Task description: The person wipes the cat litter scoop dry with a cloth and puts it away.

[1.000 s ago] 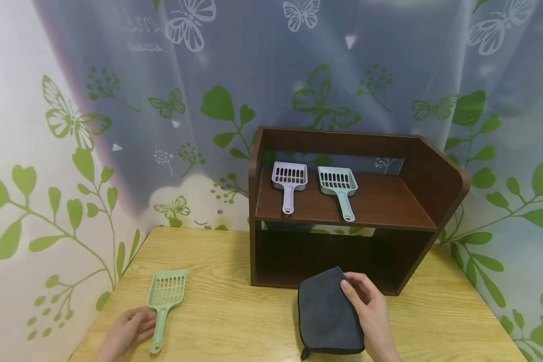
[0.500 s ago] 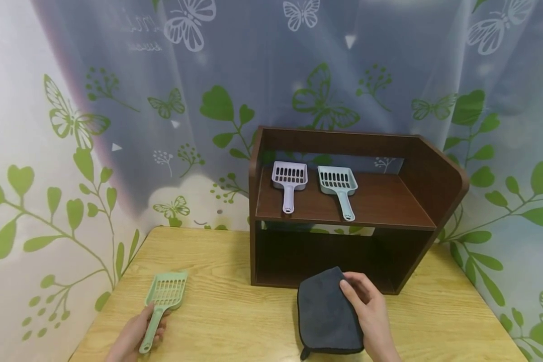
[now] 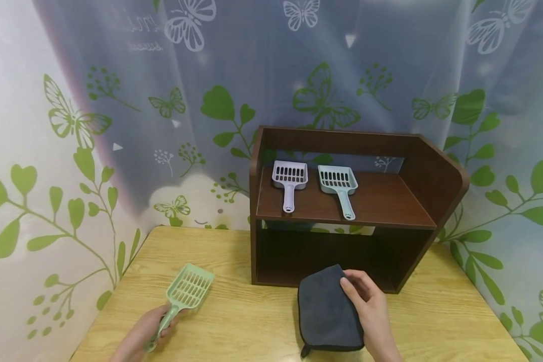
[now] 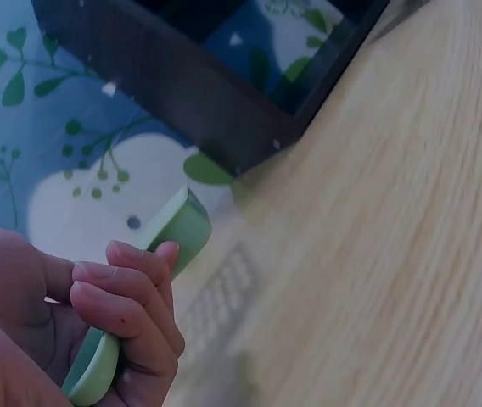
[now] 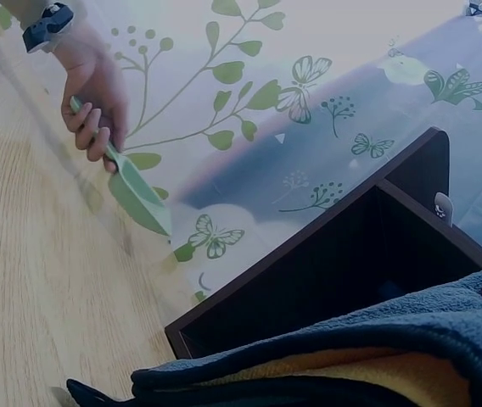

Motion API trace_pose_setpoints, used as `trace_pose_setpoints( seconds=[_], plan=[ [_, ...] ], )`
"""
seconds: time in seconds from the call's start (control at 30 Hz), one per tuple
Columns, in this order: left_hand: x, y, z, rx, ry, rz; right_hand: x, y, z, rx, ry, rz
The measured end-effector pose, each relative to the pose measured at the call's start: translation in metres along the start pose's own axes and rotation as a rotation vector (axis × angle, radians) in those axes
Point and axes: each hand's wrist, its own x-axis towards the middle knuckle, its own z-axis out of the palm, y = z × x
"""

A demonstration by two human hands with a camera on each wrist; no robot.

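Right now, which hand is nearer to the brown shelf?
The right hand, just in front of the shelf; the left hand is farther, off to its front left.

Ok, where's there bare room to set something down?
Bare tabletop lies between the green scoop and dark cloth; the upper shelf is bare right of the pale blue scoop. Crowded: that shelf's left, where the lilac scoop lies too.
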Motion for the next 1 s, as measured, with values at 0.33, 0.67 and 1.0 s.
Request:
trace_pose_setpoints(
  seconds=[0.33,0.67,1.0],
  plan=[
    [0.002,0.024,0.033,0.099,-0.114,0.069,0.001,0.001,-0.001,0.008,0.006,-0.011],
    [0.007,0.036,0.067,0.129,-0.202,0.110,0.002,0.000,-0.004,-0.003,0.013,-0.022],
    [0.016,0.061,0.099,0.131,-0.241,0.166,0.009,-0.003,-0.006,-0.013,0.043,-0.080]
  ],
)
